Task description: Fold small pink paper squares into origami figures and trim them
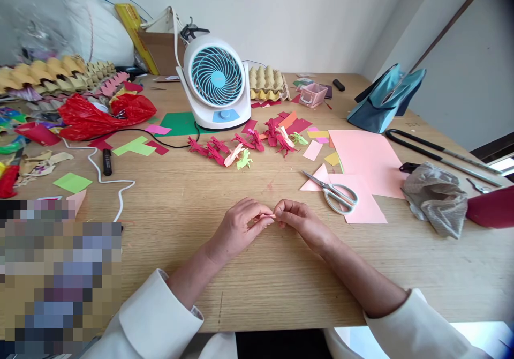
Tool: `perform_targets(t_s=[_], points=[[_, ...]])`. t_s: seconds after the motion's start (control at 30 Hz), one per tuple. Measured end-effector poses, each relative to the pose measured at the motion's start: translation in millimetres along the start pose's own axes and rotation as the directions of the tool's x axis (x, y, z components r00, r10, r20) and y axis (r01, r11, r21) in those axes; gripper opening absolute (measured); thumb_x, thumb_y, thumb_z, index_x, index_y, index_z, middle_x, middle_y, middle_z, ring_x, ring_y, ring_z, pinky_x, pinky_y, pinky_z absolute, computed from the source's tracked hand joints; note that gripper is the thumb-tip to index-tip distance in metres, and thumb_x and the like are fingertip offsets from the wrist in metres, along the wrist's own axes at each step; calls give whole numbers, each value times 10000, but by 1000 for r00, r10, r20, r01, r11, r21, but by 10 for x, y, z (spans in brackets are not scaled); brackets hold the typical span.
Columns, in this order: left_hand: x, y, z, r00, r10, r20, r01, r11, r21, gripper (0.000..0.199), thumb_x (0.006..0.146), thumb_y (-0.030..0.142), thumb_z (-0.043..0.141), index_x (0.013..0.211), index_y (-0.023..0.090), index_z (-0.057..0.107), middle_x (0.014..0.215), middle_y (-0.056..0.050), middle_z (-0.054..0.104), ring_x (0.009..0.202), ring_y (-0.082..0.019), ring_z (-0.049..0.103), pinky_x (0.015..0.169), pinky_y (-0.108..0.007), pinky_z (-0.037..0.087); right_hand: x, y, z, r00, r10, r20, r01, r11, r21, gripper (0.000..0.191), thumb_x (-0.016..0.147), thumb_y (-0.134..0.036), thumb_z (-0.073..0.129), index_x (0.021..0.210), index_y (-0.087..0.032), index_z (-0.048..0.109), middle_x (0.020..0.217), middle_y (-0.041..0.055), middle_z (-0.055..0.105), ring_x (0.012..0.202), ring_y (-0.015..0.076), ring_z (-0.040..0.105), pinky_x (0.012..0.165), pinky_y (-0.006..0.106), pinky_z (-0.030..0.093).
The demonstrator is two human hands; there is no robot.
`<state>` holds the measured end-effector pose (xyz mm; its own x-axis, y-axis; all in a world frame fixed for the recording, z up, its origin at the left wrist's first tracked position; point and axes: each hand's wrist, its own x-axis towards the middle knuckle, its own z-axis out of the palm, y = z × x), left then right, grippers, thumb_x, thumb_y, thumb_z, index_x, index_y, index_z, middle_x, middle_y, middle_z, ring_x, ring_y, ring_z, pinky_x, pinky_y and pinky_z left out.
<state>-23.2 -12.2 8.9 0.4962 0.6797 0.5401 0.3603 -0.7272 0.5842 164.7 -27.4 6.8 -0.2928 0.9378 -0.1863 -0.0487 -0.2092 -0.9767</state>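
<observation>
Near the middle of the wooden table (201, 273), my left hand (244, 219) and my right hand (299, 219) meet fingertip to fingertip. Both pinch a small piece of folded pink paper (270, 216), mostly hidden by the fingers. Scissors with white handles (339, 194) lie to the right, on pale pink paper sheets (367, 158). Beyond my hands stands a loose row of small folded paper figures (217, 150) in red, pink and green.
A white fan (219, 80) stands at the back. Red plastic bags (86, 123) and egg trays (48, 77) lie at the left, with a white cable (98, 171). At the right are a blue bag (379, 102) and a crumpled grey cloth (436, 195).
</observation>
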Motion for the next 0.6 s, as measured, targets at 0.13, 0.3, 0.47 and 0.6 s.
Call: perform_targets(t_s=[0.13, 0.3, 0.47, 0.6], points=[[-6, 9, 20, 1000, -20, -9, 20, 999, -34, 67, 902, 170, 601, 848, 188, 637, 809, -18, 662, 771, -136, 592, 721, -265, 465, -2, 5, 6, 1000, 14, 3, -14, 1000, 1, 277, 761, -437, 687, 710, -183, 588, 657, -33, 511, 643, 113, 416, 630, 252, 318], [-12, 32, 29, 998, -60, -31, 58, 996, -69, 103, 898, 184, 606, 804, 193, 647, 778, -25, 651, 753, -145, 601, 716, -271, 476, -5, -3, -20, 999, 38, 28, -38, 999, -14, 274, 757, -444, 685, 719, -183, 608, 667, -22, 526, 650, 123, 435, 650, 261, 333], [-17, 27, 46, 993, -109, -43, 103, 988, -118, 66, 880, 190, 638, 820, 200, 665, 786, -25, 663, 752, -144, 613, 710, -265, 481, -1, -18, -39, 997, 53, 48, -54, 998, 17, 249, 726, -417, 701, 719, -180, 624, 666, -20, 528, 654, 122, 453, 666, 262, 348], [-23, 23, 64, 991, -121, -50, 113, 984, -136, 62, 867, 176, 651, 811, 198, 666, 773, -17, 664, 741, -141, 601, 707, -267, 475, -1, -28, -31, 997, 65, 52, -67, 997, 36, 247, 718, -406, 709, 707, -175, 621, 677, -18, 533, 660, 119, 453, 675, 261, 345]])
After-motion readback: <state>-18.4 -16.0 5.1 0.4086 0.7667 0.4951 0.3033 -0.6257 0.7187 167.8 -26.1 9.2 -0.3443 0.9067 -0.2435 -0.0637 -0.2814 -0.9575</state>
